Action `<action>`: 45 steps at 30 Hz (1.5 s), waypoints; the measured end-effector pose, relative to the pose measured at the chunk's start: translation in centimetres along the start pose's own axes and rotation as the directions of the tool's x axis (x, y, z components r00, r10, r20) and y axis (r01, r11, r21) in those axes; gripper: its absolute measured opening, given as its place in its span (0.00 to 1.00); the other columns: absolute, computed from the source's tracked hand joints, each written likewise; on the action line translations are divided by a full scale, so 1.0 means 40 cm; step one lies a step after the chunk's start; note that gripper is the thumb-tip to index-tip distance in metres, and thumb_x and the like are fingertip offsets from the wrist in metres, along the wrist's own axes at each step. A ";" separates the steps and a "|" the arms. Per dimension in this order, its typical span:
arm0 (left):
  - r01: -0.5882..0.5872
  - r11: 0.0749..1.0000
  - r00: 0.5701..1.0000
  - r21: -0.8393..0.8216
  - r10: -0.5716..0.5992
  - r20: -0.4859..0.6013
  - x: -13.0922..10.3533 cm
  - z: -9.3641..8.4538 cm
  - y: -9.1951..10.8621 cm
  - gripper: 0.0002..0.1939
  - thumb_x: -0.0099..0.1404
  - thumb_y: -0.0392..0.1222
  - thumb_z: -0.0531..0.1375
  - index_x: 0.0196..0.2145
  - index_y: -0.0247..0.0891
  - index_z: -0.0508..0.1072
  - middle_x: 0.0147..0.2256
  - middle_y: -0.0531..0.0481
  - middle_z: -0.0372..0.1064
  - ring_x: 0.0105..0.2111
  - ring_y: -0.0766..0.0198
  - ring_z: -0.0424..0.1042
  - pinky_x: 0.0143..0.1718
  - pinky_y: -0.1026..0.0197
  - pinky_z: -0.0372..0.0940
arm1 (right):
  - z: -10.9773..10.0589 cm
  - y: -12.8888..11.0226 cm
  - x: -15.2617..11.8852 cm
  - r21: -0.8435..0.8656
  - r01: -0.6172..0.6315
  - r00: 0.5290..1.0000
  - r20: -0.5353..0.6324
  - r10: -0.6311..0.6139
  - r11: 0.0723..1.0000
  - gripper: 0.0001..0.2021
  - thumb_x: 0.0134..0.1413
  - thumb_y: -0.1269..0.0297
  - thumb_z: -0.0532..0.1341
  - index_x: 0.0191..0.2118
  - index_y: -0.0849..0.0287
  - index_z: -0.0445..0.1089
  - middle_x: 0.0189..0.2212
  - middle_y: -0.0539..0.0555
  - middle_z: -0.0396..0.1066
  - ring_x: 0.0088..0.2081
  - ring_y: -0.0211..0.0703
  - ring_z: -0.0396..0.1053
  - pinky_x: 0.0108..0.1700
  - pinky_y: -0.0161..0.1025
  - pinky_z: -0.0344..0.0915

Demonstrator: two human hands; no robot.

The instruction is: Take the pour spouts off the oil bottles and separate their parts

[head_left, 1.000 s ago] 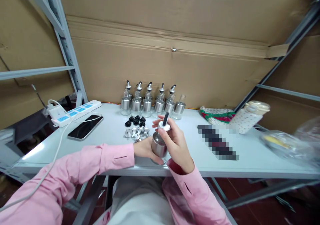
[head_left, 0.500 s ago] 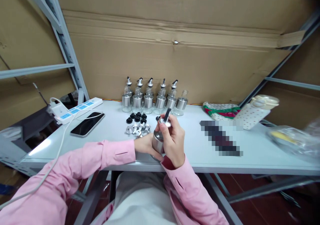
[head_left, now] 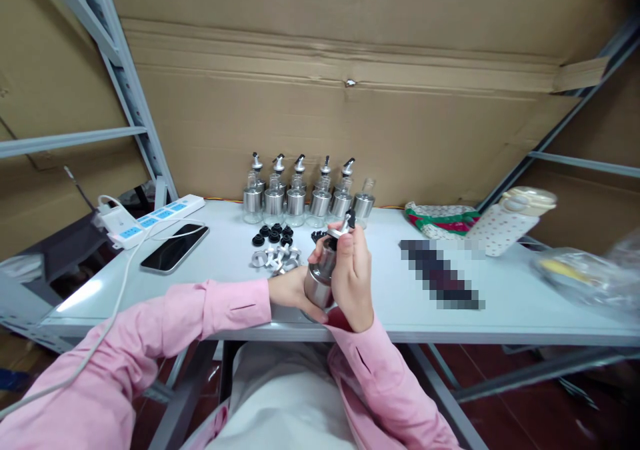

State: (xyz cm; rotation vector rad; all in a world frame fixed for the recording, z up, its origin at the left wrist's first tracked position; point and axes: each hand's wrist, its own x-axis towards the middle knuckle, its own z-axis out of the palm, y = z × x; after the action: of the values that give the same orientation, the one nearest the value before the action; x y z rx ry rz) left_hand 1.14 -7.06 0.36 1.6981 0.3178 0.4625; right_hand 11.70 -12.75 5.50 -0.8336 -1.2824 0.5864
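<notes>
My left hand is wrapped round the metal-banded body of a glass bottle near the table's front edge. The fingers of my right hand are closed round the pourer cap at the bottle's neck; its black spout tip points up. Beyond my hands, glass bottles with metal bands stand in a front row, and several capped bottles stand behind them. Black stoppers and silver pourer parts lie in small piles left of the held bottle. More small black pieces lie just behind it.
On the left of the table are a power strip, a phone and a white cable. To the right lie a pixelated dark object, a patterned cloth, a dotted flask and a plastic bag.
The spout in my right hand has turned and now leans the other way. My right fingers have shifted round the cap and neck. My left hand has stayed on the bottle.
</notes>
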 end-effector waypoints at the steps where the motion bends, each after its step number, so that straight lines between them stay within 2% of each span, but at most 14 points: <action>1: -0.008 1.000 1.000 -0.008 0.008 0.009 0.000 0.000 0.001 0.28 0.38 0.45 0.71 0.36 0.31 0.70 0.34 0.47 0.70 0.40 0.57 0.69 0.46 0.53 0.63 | 0.001 0.001 -0.001 0.024 -0.010 1.000 -0.008 0.010 1.000 0.15 0.61 0.49 0.46 0.41 0.56 0.57 0.20 0.46 0.64 0.22 0.36 0.66 0.26 0.34 0.63; 5: -0.015 1.000 0.999 -0.008 0.015 0.035 0.001 -0.001 -0.004 0.28 0.39 0.44 0.71 0.38 0.31 0.69 0.35 0.47 0.70 0.41 0.57 0.68 0.47 0.53 0.62 | 0.008 0.004 -0.004 0.139 -0.011 0.997 -0.068 0.020 0.990 0.15 0.61 0.48 0.44 0.43 0.53 0.55 0.20 0.46 0.64 0.22 0.38 0.67 0.24 0.35 0.63; 8: -0.002 1.000 1.000 -0.013 0.002 0.005 0.004 -0.002 -0.016 0.30 0.41 0.43 0.71 0.42 0.31 0.67 0.39 0.44 0.69 0.44 0.56 0.67 0.49 0.51 0.60 | 0.000 0.004 -0.002 0.108 0.028 0.990 -0.142 -0.012 0.994 0.15 0.60 0.48 0.44 0.45 0.52 0.53 0.23 0.48 0.66 0.22 0.39 0.68 0.23 0.36 0.63; 13: -0.027 0.989 0.997 -0.147 0.015 -0.078 0.011 -0.007 -0.033 0.37 0.42 0.43 0.71 0.49 0.39 0.62 0.51 0.41 0.61 0.53 0.56 0.61 0.55 0.52 0.53 | -0.070 0.020 0.029 -0.150 0.055 0.974 -0.210 -0.087 0.987 0.15 0.59 0.49 0.46 0.44 0.54 0.54 0.26 0.51 0.66 0.19 0.38 0.66 0.21 0.35 0.62; 18: 0.036 0.995 0.999 -0.093 -0.040 -0.037 0.006 -0.014 -0.027 0.29 0.46 0.43 0.69 0.45 0.36 0.64 0.48 0.39 0.63 0.48 0.59 0.65 0.52 0.52 0.56 | -0.170 0.090 0.116 -0.456 0.059 0.932 -0.294 -0.213 0.888 0.17 0.60 0.49 0.44 0.44 0.57 0.54 0.25 0.52 0.66 0.22 0.41 0.67 0.28 0.39 0.65; 21: 0.044 0.997 0.999 -0.062 -0.046 -0.025 0.001 -0.014 -0.018 0.25 0.48 0.43 0.68 0.43 0.34 0.66 0.44 0.41 0.66 0.45 0.61 0.66 0.51 0.53 0.56 | -0.218 0.120 0.167 -0.694 0.120 0.924 -0.184 -0.335 0.710 0.18 0.60 0.50 0.45 0.44 0.60 0.57 0.35 0.59 0.66 0.38 0.48 0.67 0.41 0.47 0.63; 24: 0.056 0.997 0.998 -0.056 -0.058 -0.030 0.001 -0.014 -0.017 0.25 0.48 0.44 0.68 0.42 0.33 0.67 0.41 0.43 0.67 0.44 0.62 0.67 0.52 0.53 0.56 | -0.245 0.115 0.177 -0.842 0.189 0.896 -0.063 -0.440 0.506 0.18 0.59 0.51 0.47 0.44 0.61 0.60 0.46 0.64 0.58 0.51 0.52 0.57 0.50 0.51 0.57; 30: 0.057 0.998 0.998 -0.040 -0.058 -0.023 0.006 -0.016 -0.023 0.24 0.48 0.47 0.67 0.40 0.32 0.69 0.39 0.43 0.68 0.41 0.63 0.68 0.50 0.54 0.57 | -0.249 0.089 0.136 -0.889 0.252 0.899 0.068 -0.433 0.383 0.16 0.60 0.56 0.48 0.49 0.58 0.59 0.39 0.59 0.61 0.42 0.48 0.62 0.42 0.44 0.62; 32: 0.051 0.998 0.998 -0.035 -0.052 -0.019 0.006 -0.016 -0.023 0.24 0.48 0.47 0.67 0.40 0.32 0.69 0.39 0.44 0.68 0.41 0.63 0.68 0.50 0.54 0.58 | -0.258 0.097 0.139 -0.895 0.311 0.864 0.126 -0.487 0.321 0.13 0.59 0.59 0.50 0.48 0.56 0.61 0.41 0.58 0.61 0.42 0.47 0.62 0.42 0.43 0.62; 35: 0.050 0.998 0.999 -0.028 -0.051 -0.016 0.007 -0.015 -0.023 0.22 0.48 0.47 0.68 0.38 0.33 0.70 0.38 0.45 0.69 0.40 0.64 0.68 0.49 0.55 0.58 | -0.290 0.115 0.146 -0.885 0.408 0.769 0.201 -0.608 0.224 0.10 0.57 0.63 0.54 0.45 0.54 0.63 0.41 0.58 0.62 0.42 0.46 0.63 0.41 0.42 0.62; 38: 0.048 0.998 0.999 -0.034 -0.048 -0.015 0.009 -0.016 -0.027 0.21 0.48 0.48 0.68 0.37 0.33 0.70 0.38 0.46 0.69 0.39 0.65 0.68 0.48 0.56 0.59 | -0.322 0.127 0.125 -0.840 0.505 0.704 0.268 -0.658 0.198 0.12 0.55 0.62 0.56 0.46 0.55 0.60 0.38 0.56 0.66 0.37 0.44 0.66 0.35 0.38 0.63; 40: 0.044 0.998 0.999 -0.035 -0.045 -0.014 0.009 -0.016 -0.029 0.21 0.48 0.48 0.68 0.36 0.33 0.71 0.38 0.46 0.70 0.39 0.65 0.68 0.48 0.56 0.59 | -0.329 0.128 0.096 -0.848 0.495 0.737 0.293 -0.609 0.191 0.13 0.56 0.60 0.56 0.46 0.57 0.60 0.33 0.55 0.68 0.33 0.42 0.67 0.32 0.36 0.62; 43: 0.047 0.998 0.999 -0.035 -0.047 -0.018 0.008 -0.016 -0.030 0.20 0.48 0.48 0.67 0.36 0.33 0.71 0.38 0.46 0.70 0.38 0.65 0.68 0.47 0.57 0.59 | -0.321 0.124 0.060 -0.890 0.410 0.838 0.281 -0.469 0.199 0.14 0.58 0.57 0.53 0.45 0.60 0.62 0.32 0.56 0.70 0.30 0.43 0.68 0.32 0.36 0.62; 45: 0.051 0.998 0.999 -0.037 -0.052 -0.017 0.007 -0.016 -0.029 0.20 0.49 0.48 0.67 0.36 0.33 0.71 0.37 0.46 0.70 0.38 0.66 0.68 0.47 0.57 0.60 | -0.314 0.121 0.058 -0.901 0.348 0.903 0.247 -0.352 0.258 0.17 0.60 0.54 0.50 0.46 0.61 0.62 0.32 0.57 0.71 0.29 0.44 0.69 0.32 0.38 0.62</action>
State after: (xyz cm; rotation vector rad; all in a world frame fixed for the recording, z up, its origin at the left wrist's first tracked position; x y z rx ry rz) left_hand 1.13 -6.16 -0.67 1.6472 0.3629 0.4434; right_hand 24.75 -10.73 2.09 -1.4159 -1.7356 -0.6830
